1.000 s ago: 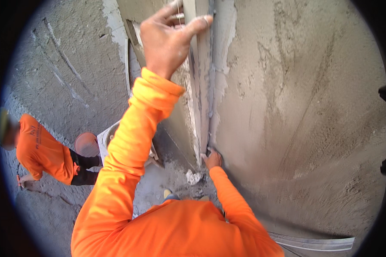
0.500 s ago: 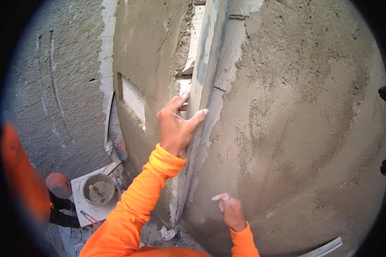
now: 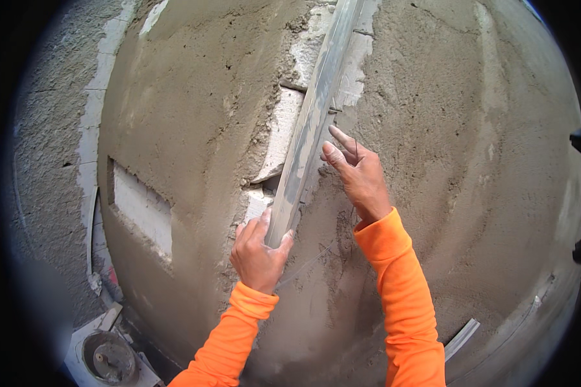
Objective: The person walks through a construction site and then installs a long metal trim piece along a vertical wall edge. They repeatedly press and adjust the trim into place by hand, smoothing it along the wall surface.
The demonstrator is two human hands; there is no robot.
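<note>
A long grey metal straightedge [image 3: 313, 116] stands slightly tilted along a strip of bare white blocks [image 3: 283, 132] between two plastered areas. My left hand [image 3: 259, 253] grips its lower part, fingers on the left edge and thumb on the right. Just right of the bar, my right hand [image 3: 363, 177] is raised before the wall. Its index finger and thumb are extended with a gap between them; the other fingers are partly hidden. A thin dark wire or string [image 3: 356, 147] shows beside that hand; whether the fingers touch it I cannot tell.
Wet grey plaster [image 3: 426, 161] covers the wall on both sides. A rectangular recess [image 3: 142, 209] exposes white block at left. At lower left, a round bucket [image 3: 110, 358] sits on a pale board [image 3: 77, 342]. A metal strip [image 3: 461, 338] lies at lower right.
My right hand has risen from low down to beside the straightedge. My left hand remains on the bar. The view has shifted, and the orange-clad person at left is out of sight.
</note>
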